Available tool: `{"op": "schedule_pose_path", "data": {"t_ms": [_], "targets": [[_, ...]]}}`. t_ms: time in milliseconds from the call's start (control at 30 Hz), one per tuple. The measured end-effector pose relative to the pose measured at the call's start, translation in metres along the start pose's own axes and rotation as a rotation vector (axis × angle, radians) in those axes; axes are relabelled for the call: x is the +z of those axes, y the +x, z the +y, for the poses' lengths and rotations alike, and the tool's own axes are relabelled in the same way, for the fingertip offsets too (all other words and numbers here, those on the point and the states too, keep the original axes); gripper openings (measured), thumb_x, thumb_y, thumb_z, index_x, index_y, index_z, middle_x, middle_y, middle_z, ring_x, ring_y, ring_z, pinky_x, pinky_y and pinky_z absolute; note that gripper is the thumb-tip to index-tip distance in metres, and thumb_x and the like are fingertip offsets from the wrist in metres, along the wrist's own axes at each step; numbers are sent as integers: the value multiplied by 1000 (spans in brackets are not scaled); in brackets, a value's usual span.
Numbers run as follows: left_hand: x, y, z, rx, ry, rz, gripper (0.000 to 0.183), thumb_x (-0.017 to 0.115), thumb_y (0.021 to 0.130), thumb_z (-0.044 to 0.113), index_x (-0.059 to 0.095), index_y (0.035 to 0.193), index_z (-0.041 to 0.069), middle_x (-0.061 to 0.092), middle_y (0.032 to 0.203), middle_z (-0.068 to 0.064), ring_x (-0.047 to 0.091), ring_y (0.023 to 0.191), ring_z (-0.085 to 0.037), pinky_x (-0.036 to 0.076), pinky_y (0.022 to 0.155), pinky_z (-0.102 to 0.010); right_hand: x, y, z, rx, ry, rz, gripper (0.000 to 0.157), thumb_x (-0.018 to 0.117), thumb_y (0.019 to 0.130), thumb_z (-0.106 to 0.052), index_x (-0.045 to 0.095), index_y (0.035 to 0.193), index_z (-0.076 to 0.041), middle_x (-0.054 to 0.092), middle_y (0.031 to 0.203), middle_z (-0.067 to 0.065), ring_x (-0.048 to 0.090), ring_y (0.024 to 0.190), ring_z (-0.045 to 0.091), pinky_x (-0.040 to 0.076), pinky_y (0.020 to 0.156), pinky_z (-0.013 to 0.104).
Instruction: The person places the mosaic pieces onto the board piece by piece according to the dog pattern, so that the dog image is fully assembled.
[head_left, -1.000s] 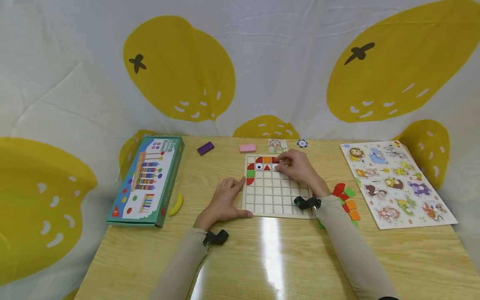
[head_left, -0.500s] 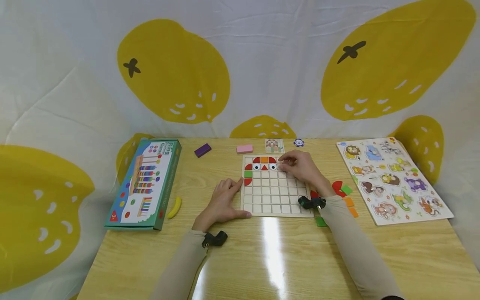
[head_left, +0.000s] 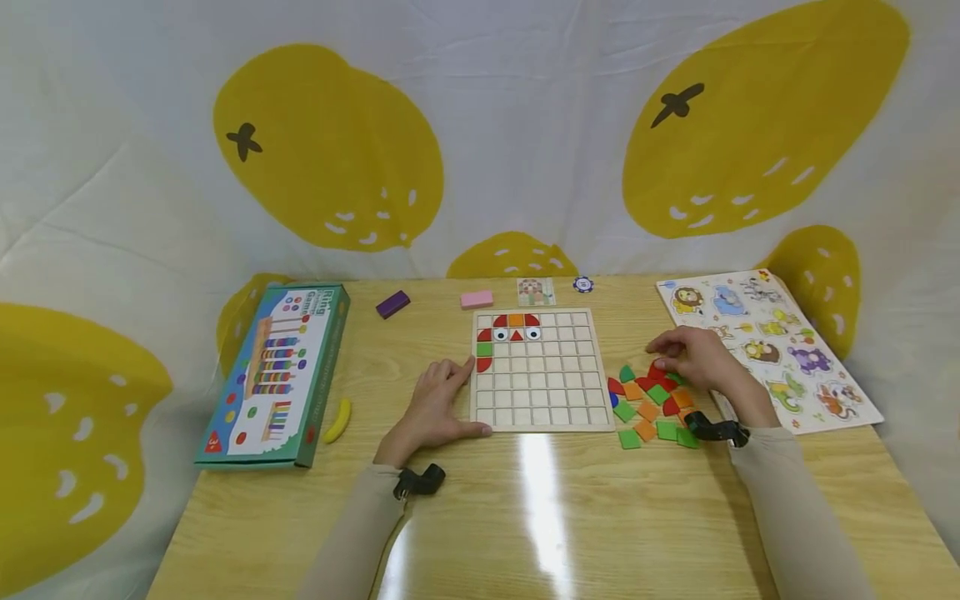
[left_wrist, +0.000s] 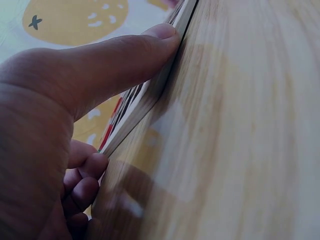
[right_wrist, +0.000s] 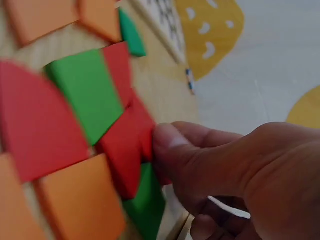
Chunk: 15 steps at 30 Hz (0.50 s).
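Observation:
A wooden grid board (head_left: pixel 540 379) lies mid-table, with red, orange and green tiles and two eye tiles (head_left: pixel 533 334) in its upper left cells. My left hand (head_left: pixel 435 408) rests at the board's lower left corner, thumb along the front edge and index finger at the left side. In the left wrist view the thumb (left_wrist: pixel 115 65) lies straight against the board's edge. My right hand (head_left: pixel 697 358) is over the pile of loose tiles (head_left: pixel 647 410) right of the board. Its thumb and index finger pinch a red tile (right_wrist: pixel 145 127); the index fingertip is hidden behind it.
Along the back lie a purple block (head_left: pixel 393 304), a pink block (head_left: pixel 477 299), a pattern card (head_left: pixel 536 292) and a poker chip (head_left: pixel 582 284). A game box (head_left: pixel 273 375) and toy banana (head_left: pixel 338 420) sit left. An animal puzzle board (head_left: pixel 825 408) lies right.
My right hand has left the second eye tile on the grid and moved right and down to the loose tiles. The left hand stays at the board's corner. The head view has shifted slightly.

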<state>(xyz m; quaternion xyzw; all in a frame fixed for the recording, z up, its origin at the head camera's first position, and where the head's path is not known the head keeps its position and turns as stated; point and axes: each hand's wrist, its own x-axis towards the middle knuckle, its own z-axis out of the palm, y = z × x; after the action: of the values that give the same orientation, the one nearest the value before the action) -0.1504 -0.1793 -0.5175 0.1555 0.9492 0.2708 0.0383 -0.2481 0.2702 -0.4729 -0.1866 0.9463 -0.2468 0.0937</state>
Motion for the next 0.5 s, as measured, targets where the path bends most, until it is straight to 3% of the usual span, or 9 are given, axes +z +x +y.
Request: {"op": "schedule_pose_path", "data": {"t_ms": [167,367,500], "targets": [[1,-2,-3,7,-8,9,122,80,61,72,28,157,18,40,109,4,33,100,-17,27,90,-37,6,-2,2,-14,-10,16,10,73,90,-18,74,95,-10,69,84,0,60,73,14,47,74,38],[2,-2,-2,15,3,-3,122,78,62,75,27,157,19,40,110,4,34,100,-16,28,90,-37,6,-10,5,-27,-5,-3,16,72,91,-15,73,105,-8,68,89,2,60,77,15,48,73,36],[1,-1,-2,11,19,5,122,78,61,75,28,157,19,40,109,5,34,100,-15,28,89,-36,6,-12,4,-6,8,-20,13,72,91,-16,71,100,-8,66,86,2,58,76,15,47,71,32]]}}
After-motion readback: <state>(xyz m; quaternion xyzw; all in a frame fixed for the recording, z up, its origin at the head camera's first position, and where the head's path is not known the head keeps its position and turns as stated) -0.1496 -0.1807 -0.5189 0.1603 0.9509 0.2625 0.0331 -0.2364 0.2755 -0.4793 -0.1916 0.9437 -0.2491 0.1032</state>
